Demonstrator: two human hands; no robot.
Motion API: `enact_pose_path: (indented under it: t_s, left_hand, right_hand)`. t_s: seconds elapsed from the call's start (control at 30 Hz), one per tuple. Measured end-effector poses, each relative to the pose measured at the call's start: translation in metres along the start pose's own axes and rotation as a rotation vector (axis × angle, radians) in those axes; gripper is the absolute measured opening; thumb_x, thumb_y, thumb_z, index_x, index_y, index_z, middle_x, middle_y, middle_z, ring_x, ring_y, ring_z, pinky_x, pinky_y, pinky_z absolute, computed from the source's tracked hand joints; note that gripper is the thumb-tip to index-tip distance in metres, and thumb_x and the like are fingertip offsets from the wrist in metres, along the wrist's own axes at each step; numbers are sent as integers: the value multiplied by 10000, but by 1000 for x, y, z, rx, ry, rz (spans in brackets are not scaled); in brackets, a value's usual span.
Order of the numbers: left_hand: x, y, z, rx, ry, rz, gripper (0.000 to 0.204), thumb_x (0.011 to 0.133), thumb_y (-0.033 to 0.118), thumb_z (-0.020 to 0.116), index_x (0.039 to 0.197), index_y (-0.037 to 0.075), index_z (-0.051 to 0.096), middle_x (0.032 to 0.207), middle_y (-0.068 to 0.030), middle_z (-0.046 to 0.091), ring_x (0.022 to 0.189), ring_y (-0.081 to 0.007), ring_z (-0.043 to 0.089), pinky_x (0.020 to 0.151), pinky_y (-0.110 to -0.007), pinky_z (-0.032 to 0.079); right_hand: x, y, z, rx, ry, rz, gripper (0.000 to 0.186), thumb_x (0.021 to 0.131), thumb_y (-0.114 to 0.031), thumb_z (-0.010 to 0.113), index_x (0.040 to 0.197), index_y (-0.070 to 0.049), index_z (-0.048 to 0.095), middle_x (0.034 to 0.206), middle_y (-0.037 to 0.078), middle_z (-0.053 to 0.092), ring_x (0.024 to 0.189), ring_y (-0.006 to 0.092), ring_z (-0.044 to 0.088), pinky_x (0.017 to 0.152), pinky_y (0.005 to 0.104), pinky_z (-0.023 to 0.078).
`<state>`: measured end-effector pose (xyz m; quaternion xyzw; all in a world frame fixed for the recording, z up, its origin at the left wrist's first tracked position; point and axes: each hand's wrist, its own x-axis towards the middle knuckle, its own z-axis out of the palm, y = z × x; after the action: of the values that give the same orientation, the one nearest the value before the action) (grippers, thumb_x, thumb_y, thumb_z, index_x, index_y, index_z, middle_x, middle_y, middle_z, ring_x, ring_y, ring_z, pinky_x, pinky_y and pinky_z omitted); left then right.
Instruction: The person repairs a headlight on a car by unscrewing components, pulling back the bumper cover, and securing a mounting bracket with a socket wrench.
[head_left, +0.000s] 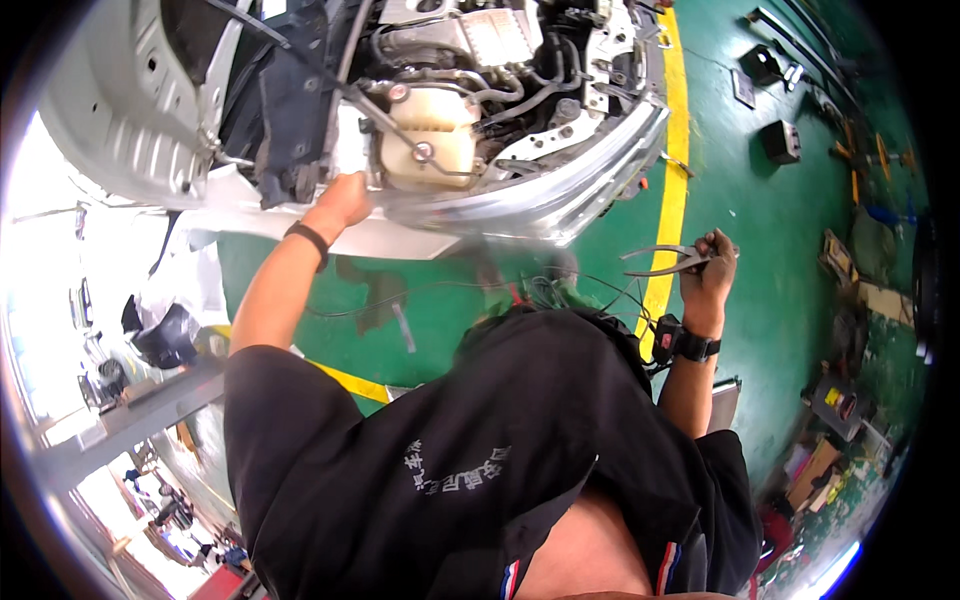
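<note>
My left hand point(346, 200) is closed at the white fender point(256, 212), just left of a cream coolant tank point(426, 155); I cannot make out what its fingers grip. My right hand point(710, 265) holds grey metal pliers point(660, 258), jaws pointing left, off the car's front corner over the green floor. The open engine bay point(490, 80) is ahead of me, with the bumper and lamp strip point(590, 175) along its near edge, partly smeared.
Cables point(545, 290) hang below the bumper. A yellow floor line point(676, 120) runs along the right. Dark boxes point(780, 142) and tools lie farther right. A grey beam point(130, 410) and car parts point(165, 335) are at left.
</note>
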<state>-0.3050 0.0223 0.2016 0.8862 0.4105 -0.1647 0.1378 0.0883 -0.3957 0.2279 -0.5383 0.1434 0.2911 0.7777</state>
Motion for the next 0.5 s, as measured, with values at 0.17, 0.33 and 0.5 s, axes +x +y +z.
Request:
enact_pose_path:
  t_s: [0.17, 0.33, 0.5]
  left_hand:
    - [-8, -10, -16, 152, -194, 132, 344, 727, -4, 565, 1064, -30, 622, 1004, -292, 671, 1023, -426, 646, 898, -480, 519]
    - [13, -30, 15, -197, -189, -228, 193, 723, 40, 594, 880, -62, 644, 808, -238, 673, 689, -319, 669, 580, -417, 526]
    - [8, -34, 39, -979, 50, -729, 304, 667, 152, 667, 836, -99, 691, 864, -326, 675, 784, -444, 688, 745, -451, 543]
  right_hand:
    - [2, -4, 0, 30, -69, 47, 207, 979, -218, 535, 796, -124, 520, 615, -23, 489, 486, 112, 407, 453, 262, 312]
    - [4, -12, -7, 22, 35, 2, 213, 984, -217, 519, 793, -122, 509, 617, -24, 469, 500, 106, 392, 462, 257, 304]
    - [4, -10, -9, 22, 80, 19, 211, 990, -215, 507, 802, -118, 506, 631, -24, 468, 499, 103, 389, 453, 258, 293]
